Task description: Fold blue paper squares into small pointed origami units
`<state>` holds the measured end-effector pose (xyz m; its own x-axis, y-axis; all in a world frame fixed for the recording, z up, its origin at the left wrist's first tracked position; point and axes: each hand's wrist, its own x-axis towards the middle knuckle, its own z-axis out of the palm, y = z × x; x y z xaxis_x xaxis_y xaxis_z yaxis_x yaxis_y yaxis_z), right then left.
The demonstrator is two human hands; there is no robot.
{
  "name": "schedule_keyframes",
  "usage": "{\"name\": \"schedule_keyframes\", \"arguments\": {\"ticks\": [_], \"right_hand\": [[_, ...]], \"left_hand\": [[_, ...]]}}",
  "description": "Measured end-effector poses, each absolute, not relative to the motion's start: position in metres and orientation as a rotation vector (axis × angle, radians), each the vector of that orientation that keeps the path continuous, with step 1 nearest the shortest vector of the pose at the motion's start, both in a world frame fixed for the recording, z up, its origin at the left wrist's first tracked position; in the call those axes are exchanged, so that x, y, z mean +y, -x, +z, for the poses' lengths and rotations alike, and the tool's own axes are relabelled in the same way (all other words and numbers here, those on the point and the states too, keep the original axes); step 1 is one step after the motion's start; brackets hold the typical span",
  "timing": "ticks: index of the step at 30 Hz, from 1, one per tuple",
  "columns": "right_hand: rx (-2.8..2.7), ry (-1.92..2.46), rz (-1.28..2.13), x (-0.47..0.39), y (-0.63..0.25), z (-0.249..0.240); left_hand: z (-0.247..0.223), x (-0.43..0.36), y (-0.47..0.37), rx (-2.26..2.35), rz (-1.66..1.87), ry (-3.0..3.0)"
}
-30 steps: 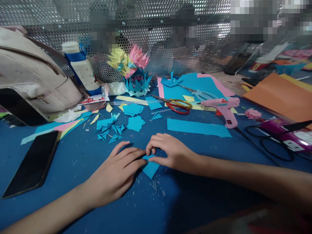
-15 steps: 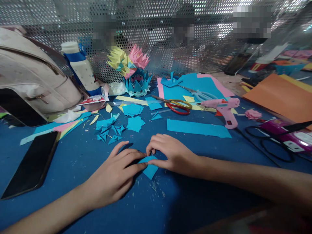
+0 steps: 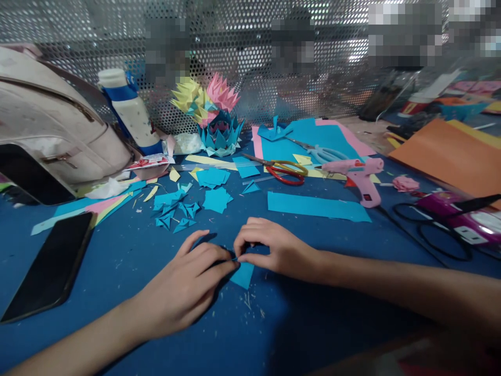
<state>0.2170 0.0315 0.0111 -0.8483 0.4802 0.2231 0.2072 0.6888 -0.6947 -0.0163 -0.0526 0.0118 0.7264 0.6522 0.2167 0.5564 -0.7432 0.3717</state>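
A small blue paper piece lies on the blue table, its upper part under my fingertips. My left hand presses fingertips on its upper left edge, with the thumb side spread away. My right hand pinches the paper's top edge between thumb and index finger, right against the left fingertips. Beyond my hands are folded blue triangles, a stack of blue squares and a long blue strip.
Red-and-yellow-handled scissors, a pink glue gun with its cord, and paper flowers stand or lie farther back. A black phone lies left, near a backpack and bottle. Orange paper is right.
The upper part of the small blue paper has been folded over, so less of it shows. My right thumb and index finger have closed together at its edge.
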Motion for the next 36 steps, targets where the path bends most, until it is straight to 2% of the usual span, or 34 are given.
{"name": "schedule_keyframes", "arguments": {"ticks": [12,29,36], "right_hand": [[-2.429,0.607,1.125,0.032,-0.215,0.009],[-2.467,0.641,0.807,0.04,-0.225,0.011],[-2.509,0.445,0.77,0.042,-0.226,0.011]], "left_hand": [[0.014,-0.056,0.016,0.835,0.438,-2.761],[0.005,-0.059,0.015,0.912,0.481,-2.948],[0.005,-0.059,0.015,0.914,0.491,-2.943]]}}
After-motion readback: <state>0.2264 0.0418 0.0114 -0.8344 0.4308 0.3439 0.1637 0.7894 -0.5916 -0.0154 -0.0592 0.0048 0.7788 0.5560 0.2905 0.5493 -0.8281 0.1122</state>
